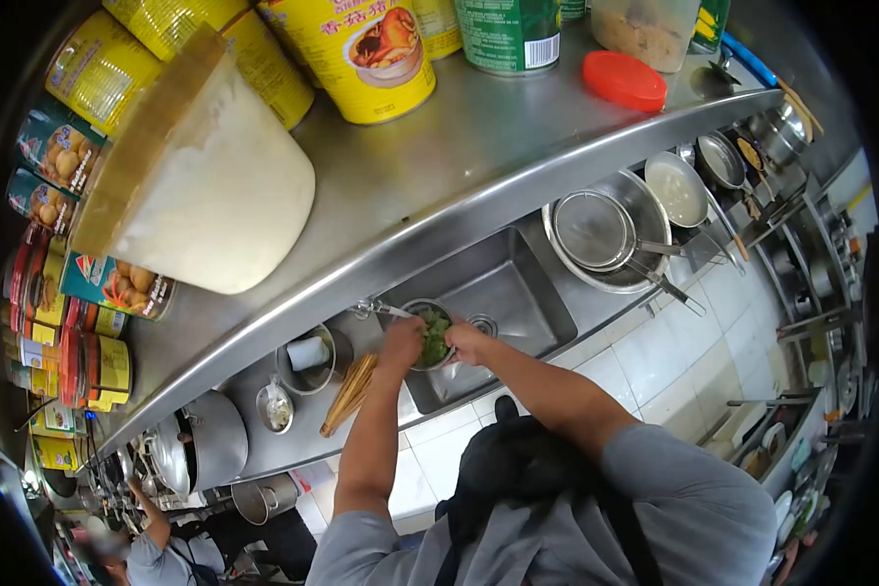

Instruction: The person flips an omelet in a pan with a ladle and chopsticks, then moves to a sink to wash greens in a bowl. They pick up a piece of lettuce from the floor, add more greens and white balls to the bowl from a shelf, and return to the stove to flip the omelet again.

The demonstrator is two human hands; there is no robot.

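Observation:
A round metal bowl [448, 314] of chopped green leaves [437, 339] is held over the left part of the steel sink [532, 283]. My right hand [469, 343] grips the bowl's right rim. On the opposite side, my left hand [403, 344] is closed at the edge of the leaves; the wrist and knuckles hide what its fingers hold. Just above the left hand, the tap [369, 308] points its spout toward the bowl. A bamboo whisk-like bundle of sticks [350, 393] lies on the counter left of the sink.
Right of the sink, strainers [592, 230] rest on a large metal basin [645, 200]. A metal pot [334, 354] and a small bowl [275, 408] stand on the left. The raised shelf holds cans [361, 59] and a white tub [215, 176]. Another person [166, 552] works at lower left.

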